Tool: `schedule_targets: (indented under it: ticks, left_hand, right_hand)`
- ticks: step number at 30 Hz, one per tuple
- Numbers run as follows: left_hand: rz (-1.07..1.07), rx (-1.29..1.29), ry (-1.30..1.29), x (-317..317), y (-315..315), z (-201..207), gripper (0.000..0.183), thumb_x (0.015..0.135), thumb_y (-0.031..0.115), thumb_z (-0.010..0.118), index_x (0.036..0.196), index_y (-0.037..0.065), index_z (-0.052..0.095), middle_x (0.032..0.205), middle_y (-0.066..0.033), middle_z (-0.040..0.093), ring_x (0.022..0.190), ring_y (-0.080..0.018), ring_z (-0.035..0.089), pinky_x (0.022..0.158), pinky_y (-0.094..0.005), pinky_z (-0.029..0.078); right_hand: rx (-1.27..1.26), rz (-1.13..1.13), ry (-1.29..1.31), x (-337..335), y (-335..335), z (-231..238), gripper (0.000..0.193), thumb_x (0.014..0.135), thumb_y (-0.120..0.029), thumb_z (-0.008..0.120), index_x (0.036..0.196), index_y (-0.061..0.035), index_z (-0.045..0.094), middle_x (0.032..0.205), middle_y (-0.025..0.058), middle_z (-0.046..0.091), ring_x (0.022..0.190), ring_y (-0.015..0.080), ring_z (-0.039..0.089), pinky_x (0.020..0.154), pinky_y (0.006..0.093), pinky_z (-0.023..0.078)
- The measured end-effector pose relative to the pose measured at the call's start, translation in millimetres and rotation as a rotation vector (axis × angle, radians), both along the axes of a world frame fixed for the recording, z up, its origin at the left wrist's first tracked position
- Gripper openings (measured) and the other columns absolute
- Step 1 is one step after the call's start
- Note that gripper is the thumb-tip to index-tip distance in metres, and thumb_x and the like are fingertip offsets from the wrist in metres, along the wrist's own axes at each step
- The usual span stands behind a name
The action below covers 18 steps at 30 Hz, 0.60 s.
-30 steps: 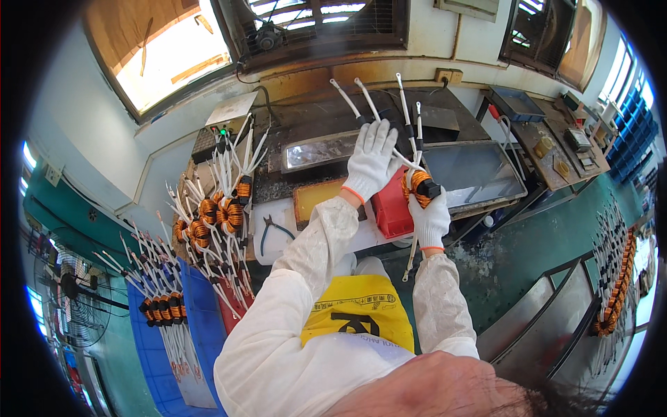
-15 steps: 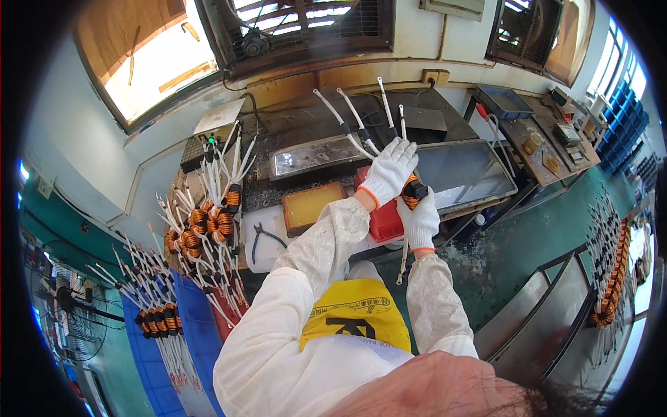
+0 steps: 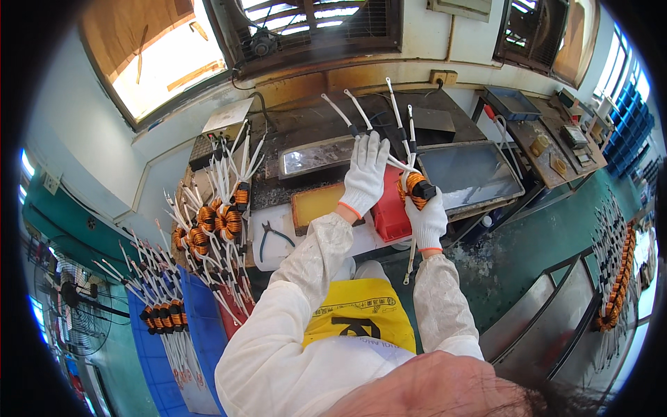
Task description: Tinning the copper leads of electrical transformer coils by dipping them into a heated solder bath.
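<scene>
My right hand (image 3: 429,219), in a white knitted glove, grips a toroidal coil (image 3: 415,186) wound with copper wire, with black pieces on it. From this coil several white-sleeved leads (image 3: 397,111) fan up and away, with black bands and ring terminals at their far ends. Another lead hangs below the hand. My left hand (image 3: 365,172), gloved too, lies over the left-hand leads with its fingers stretched out. Whether its palm touches them is hidden. Under the coil and between the hands sits a red bin (image 3: 390,215).
A shallow tray of grey liquid (image 3: 465,174) lies right of the coil; a metal-rimmed trough (image 3: 313,158) and yellow block (image 3: 316,205) lie left. Pliers (image 3: 272,236) rest on a white board. More coils (image 3: 208,226) are heaped left, others in a blue bin (image 3: 149,361).
My left hand has slid left off the coil onto the leads, its fingers straightening. My right hand still holds the coil, which now shows more fully.
</scene>
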<state>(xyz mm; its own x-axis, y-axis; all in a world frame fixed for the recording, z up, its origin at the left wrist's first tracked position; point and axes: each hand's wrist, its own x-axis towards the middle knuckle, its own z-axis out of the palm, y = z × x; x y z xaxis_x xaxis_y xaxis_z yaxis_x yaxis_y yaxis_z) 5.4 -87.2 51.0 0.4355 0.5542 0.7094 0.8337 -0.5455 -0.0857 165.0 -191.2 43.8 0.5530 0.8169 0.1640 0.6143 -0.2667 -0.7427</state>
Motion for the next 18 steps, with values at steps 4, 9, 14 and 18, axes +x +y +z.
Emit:
schedule_targets:
  ticks: [4,9,14,18]
  left_hand:
    - [0.026,-0.015,-0.054,4.5,-2.4,3.8,0.069,0.088,0.013,0.052,0.152,-0.001,0.033,0.158,-0.0273,0.029,0.145,-0.0469,0.029,0.124,-0.0531,0.020]
    - [-0.049,0.136,0.121,33.2,-0.8,18.0,0.063,0.091,0.015,0.051,0.153,0.007,0.037,0.163,-0.0198,0.028,0.150,-0.0342,0.028,0.126,-0.0489,0.020]
    - [-0.144,-0.024,0.395,49.9,7.8,15.1,0.053,0.093,0.020,0.050,0.144,0.008,0.049,0.156,-0.0140,0.044,0.145,-0.0262,0.040,0.125,-0.0435,0.023]
    - [-0.174,0.092,0.313,46.9,6.4,13.9,0.054,0.093,0.019,0.049,0.146,0.010,0.048,0.155,-0.0157,0.045,0.143,-0.0284,0.042,0.125,-0.0443,0.023]
  right_hand:
    - [-0.006,-0.001,0.010,2.1,1.4,2.2,0.061,0.079,-0.033,0.082,0.129,-0.0097,0.055,0.111,0.0148,0.071,0.100,0.0351,0.071,0.086,0.0427,0.056]
    - [0.022,-0.013,-0.007,1.2,2.4,-0.9,0.062,0.079,-0.033,0.082,0.129,-0.0089,0.055,0.111,0.0150,0.071,0.100,0.0356,0.070,0.086,0.0433,0.056]
    - [-0.014,-0.022,-0.019,-0.4,3.2,-2.9,0.063,0.079,-0.035,0.081,0.130,-0.0092,0.054,0.112,0.0154,0.070,0.100,0.0363,0.070,0.086,0.0444,0.055]
    - [0.066,-0.016,-0.047,3.0,7.8,-16.0,0.070,0.077,-0.043,0.081,0.132,-0.0098,0.052,0.107,0.0180,0.072,0.097,0.0385,0.071,0.083,0.0445,0.056]
